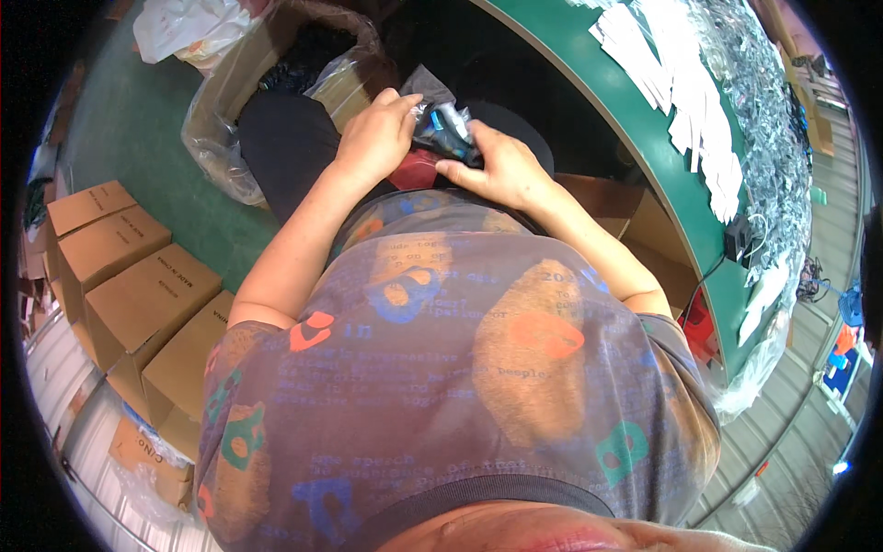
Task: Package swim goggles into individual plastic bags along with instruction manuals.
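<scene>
Over my lap I hold a small clear plastic bag (pixel 445 127) with a dark item and white and blue parts in it. My left hand (pixel 379 136) has its fingers closed on the bag's left upper edge. From the other side, my right hand (pixel 504 166) grips the bag's right edge, thumb below and fingers partly hidden behind it. A dark red surface (pixel 416 171) shows just beneath the bag, between my wrists. What the dark item is cannot be made out through the plastic.
An open carton with a clear plastic liner (pixel 213 138) stands ahead to the left, dark packets inside. A white plastic bag (pixel 189 28) lies beyond it. Brown cartons (pixel 152 294) line my left. On the green table (pixel 589 69) at right lie white paper strips (pixel 685 101) and heaped clear packets (pixel 768 110).
</scene>
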### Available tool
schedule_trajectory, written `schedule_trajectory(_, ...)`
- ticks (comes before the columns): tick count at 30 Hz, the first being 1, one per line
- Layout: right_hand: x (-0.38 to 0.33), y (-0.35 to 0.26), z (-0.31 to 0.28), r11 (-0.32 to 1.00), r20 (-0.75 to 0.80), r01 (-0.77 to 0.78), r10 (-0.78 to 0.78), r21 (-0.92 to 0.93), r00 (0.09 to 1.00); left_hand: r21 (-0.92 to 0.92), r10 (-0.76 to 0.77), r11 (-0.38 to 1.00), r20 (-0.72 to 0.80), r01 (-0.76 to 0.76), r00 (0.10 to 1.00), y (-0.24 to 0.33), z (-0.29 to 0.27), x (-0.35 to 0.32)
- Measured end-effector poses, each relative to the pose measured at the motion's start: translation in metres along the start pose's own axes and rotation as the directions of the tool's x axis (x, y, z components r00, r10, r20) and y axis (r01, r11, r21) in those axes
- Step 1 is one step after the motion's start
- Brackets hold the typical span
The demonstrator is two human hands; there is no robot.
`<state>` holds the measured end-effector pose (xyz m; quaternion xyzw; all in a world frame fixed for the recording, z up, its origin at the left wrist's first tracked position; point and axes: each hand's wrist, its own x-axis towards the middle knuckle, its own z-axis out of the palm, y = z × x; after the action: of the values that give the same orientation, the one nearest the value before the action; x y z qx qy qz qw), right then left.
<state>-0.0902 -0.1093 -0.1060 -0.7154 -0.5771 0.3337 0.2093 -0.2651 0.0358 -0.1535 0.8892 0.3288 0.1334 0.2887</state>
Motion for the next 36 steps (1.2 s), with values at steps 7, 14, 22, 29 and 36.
schedule_trajectory(7,0.004,0.005,0.000,0.931,0.133,0.220,-0.188,-0.292,0.973,-0.437,-0.177,0.881,0.049,0.181,0.983,-0.009,0.001,-0.004)
schedule_trajectory(14,0.026,-0.001,0.014,0.920,0.230,0.181,-0.104,-0.347,0.968,-0.272,-0.028,0.962,-0.105,-0.001,0.994,0.002,-0.022,-0.024)
schedule_trajectory(22,0.055,0.039,0.048,0.445,0.451,-0.393,-0.026,0.805,0.892,-0.092,0.225,0.961,-0.294,-0.262,0.929,0.006,-0.024,-0.029)
schedule_trajectory(29,0.047,0.022,0.061,-0.216,0.353,-0.429,-0.313,0.877,0.881,-0.533,-0.036,0.842,-0.212,-0.085,0.977,0.002,-0.012,-0.032)
schedule_trajectory(36,0.039,0.021,0.033,0.783,0.135,-0.010,-0.094,0.622,0.986,-0.616,-0.148,0.788,-0.157,0.021,0.976,-0.007,-0.002,-0.036)
